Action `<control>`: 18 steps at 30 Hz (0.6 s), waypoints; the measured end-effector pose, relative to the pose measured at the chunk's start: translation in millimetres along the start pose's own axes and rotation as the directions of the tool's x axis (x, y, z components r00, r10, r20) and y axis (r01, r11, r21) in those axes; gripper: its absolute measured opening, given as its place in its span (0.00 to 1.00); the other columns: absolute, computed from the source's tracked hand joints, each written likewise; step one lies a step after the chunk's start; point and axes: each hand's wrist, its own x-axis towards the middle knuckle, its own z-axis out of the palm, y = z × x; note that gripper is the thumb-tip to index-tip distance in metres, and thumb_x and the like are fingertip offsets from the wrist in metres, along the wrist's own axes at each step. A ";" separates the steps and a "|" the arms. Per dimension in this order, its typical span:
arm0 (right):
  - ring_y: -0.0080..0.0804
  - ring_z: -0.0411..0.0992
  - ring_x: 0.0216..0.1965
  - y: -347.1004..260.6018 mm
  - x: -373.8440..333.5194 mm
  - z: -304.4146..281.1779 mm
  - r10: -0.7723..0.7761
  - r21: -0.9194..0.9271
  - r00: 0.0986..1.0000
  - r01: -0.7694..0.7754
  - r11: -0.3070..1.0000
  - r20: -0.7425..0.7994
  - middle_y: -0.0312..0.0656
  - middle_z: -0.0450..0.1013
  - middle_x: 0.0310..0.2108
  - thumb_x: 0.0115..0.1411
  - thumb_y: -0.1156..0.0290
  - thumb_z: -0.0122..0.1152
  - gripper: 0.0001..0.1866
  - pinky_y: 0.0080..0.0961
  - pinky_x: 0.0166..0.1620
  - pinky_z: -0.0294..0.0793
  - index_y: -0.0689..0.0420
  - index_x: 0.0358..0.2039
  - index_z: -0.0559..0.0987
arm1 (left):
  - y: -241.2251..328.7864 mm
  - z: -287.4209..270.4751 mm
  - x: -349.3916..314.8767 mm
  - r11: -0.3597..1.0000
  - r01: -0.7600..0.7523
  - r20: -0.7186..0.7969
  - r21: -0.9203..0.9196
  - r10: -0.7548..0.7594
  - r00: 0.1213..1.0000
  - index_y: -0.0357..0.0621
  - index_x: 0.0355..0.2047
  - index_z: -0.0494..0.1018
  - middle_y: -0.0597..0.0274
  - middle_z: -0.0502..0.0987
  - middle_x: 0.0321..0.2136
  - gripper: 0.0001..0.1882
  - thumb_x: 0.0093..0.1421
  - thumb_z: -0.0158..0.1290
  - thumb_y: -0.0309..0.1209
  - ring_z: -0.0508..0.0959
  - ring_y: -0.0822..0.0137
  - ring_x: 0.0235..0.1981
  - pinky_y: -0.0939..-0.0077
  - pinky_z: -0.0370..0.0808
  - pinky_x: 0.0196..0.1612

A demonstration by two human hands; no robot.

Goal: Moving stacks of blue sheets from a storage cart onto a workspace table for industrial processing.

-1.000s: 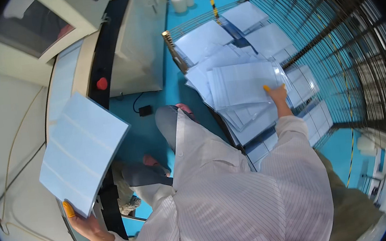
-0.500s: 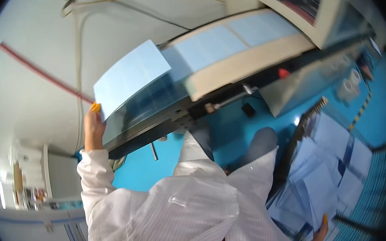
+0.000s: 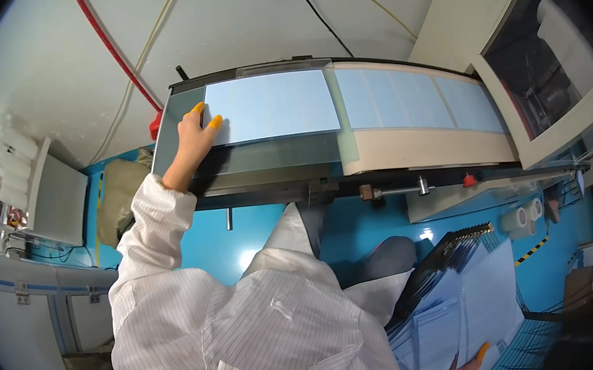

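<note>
A pale blue rectangular sheet lies on the glass-topped left end of a conveyor. At its left edge, my left hand grips it between fingers wearing yellow finger covers. Low on the right, my right hand holds the lower edge of another large pale sheet, its thumb also in a yellow cover. That sheet leans among several similar sheets in a black wire rack. Most of my right hand's fingers are hidden behind the sheet.
More pale blue sheets lie on the beige belt, leading to a cream machine housing on the right. A red knob sits on the conveyor's front. White rolls stand on the blue floor; a grey cabinet is at left.
The sheet in my left hand has come down from a raised tilt to lie flat on the glass. My right hand stays at the rack, where a large sheet now stands higher.
</note>
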 end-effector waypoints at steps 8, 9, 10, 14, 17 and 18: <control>0.39 0.68 0.45 -122.1 85.9 69.9 0.778 0.633 0.589 -0.692 0.347 0.218 0.49 0.66 0.48 0.57 0.61 0.51 0.25 0.31 0.49 0.68 0.65 0.50 0.65 | 24.2 -7.2 -25.5 0.733 -0.414 0.286 0.539 0.303 0.909 0.27 0.49 0.62 0.37 0.63 0.50 0.41 0.47 0.55 0.53 0.58 0.45 0.56 0.60 0.54 0.58; 0.39 0.69 0.45 -138.6 99.4 78.4 0.811 0.720 0.505 -0.676 0.160 0.294 0.48 0.66 0.48 0.58 0.63 0.51 0.23 0.33 0.48 0.69 0.65 0.50 0.65 | 29.5 -5.0 -22.8 0.728 -0.436 0.284 0.530 0.332 0.900 0.26 0.48 0.62 0.37 0.63 0.50 0.40 0.48 0.55 0.53 0.59 0.45 0.55 0.60 0.55 0.58; 0.39 0.69 0.45 -155.6 111.3 85.8 0.824 0.777 0.424 -0.629 -0.031 0.376 0.48 0.66 0.48 0.58 0.64 0.50 0.22 0.34 0.48 0.70 0.65 0.50 0.65 | 31.9 -2.4 -21.7 0.723 -0.456 0.282 0.519 0.359 0.890 0.26 0.48 0.63 0.36 0.64 0.49 0.40 0.48 0.55 0.52 0.60 0.45 0.55 0.60 0.56 0.57; 0.39 0.70 0.43 -194.8 130.4 102.8 0.824 0.784 0.417 -0.618 -0.052 0.384 0.47 0.67 0.47 0.58 0.63 0.51 0.22 0.33 0.45 0.72 0.64 0.49 0.66 | 38.9 10.0 -20.1 0.706 -0.478 0.299 0.523 0.373 0.878 0.25 0.48 0.63 0.36 0.65 0.48 0.40 0.48 0.55 0.51 0.62 0.45 0.54 0.60 0.57 0.57; 0.38 0.70 0.43 -194.2 125.4 107.5 0.734 0.803 0.487 -0.582 -0.130 0.472 0.46 0.68 0.46 0.58 0.64 0.51 0.22 0.33 0.45 0.72 0.65 0.49 0.65 | 47.2 22.2 -19.3 0.679 -0.510 0.316 0.528 0.400 0.860 0.23 0.47 0.63 0.35 0.65 0.47 0.39 0.49 0.54 0.51 0.63 0.45 0.53 0.61 0.58 0.56; 0.38 0.70 0.43 -200.5 125.2 108.6 0.724 0.799 0.496 -0.587 -0.127 0.479 0.46 0.68 0.45 0.58 0.64 0.51 0.22 0.32 0.45 0.72 0.65 0.49 0.65 | 48.4 25.1 -19.1 0.668 -0.514 0.325 0.539 0.398 0.858 0.23 0.46 0.63 0.35 0.66 0.47 0.40 0.49 0.54 0.52 0.63 0.45 0.53 0.61 0.59 0.55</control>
